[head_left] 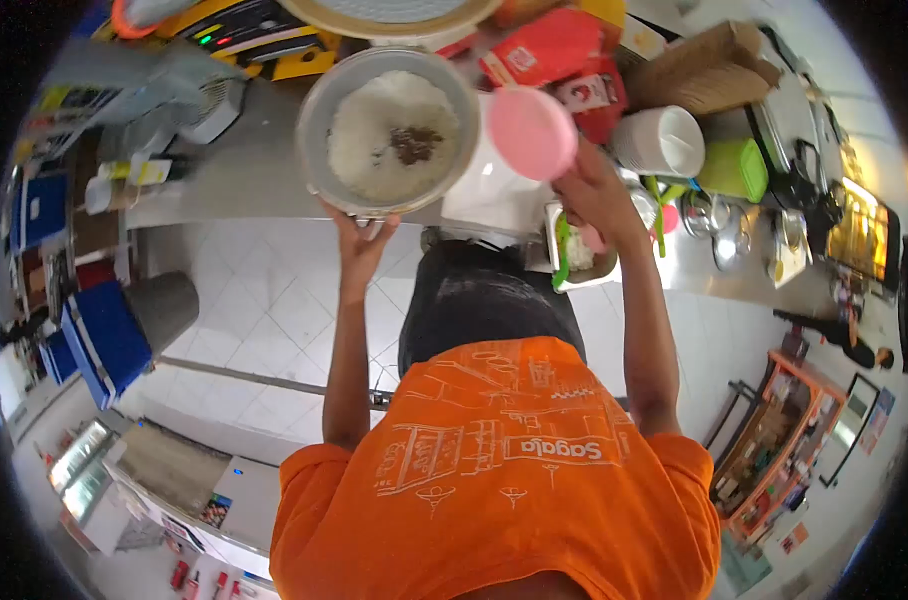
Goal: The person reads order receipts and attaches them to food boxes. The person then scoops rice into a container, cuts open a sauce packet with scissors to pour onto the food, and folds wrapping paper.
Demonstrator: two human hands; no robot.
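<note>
A round metal bowl [311, 165] stands near the counter's front edge, with white powder [359, 130] and a small dark brown heap [415, 145] inside. At the bowl's near rim is my left hand [362, 240], its fingers gripping the edge. My right hand [592, 190] is closed on a pink cup [530, 133], held just right of the bowl above a white sheet [489, 195]. Below that hand, a rectangular container [604, 268] holds something white and a green utensil [562, 255].
Red packets [549, 50], stacked white tubs [664, 140], a brown paper bag [704, 70] and a green container [734, 168] stand at the right. Another large bowl [394, 20] is behind. Metal bowls [731, 240] lie farther right. A clear container [104, 195] sits at the left.
</note>
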